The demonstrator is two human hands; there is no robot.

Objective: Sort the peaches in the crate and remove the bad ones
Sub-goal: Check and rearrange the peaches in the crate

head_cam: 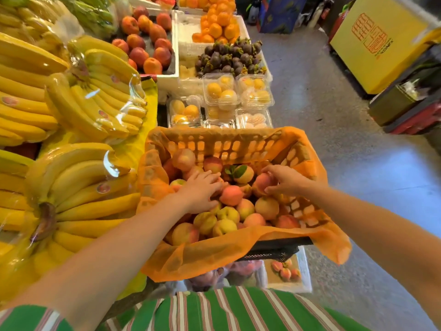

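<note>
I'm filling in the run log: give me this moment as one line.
stage: sorting | left hand: resting on peaches in crate | right hand: fingers around a peach | removed: none visible

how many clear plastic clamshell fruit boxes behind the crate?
6 visible clear plastic clamshell boxes: back left, back right, front left, middle, front right, and one mostly hidden behind the orange-lined crate. More may be hidden.

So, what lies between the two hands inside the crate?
In the head view, peaches fill the gap between left hand and right hand: a pink peach and a leafy peach.
</note>
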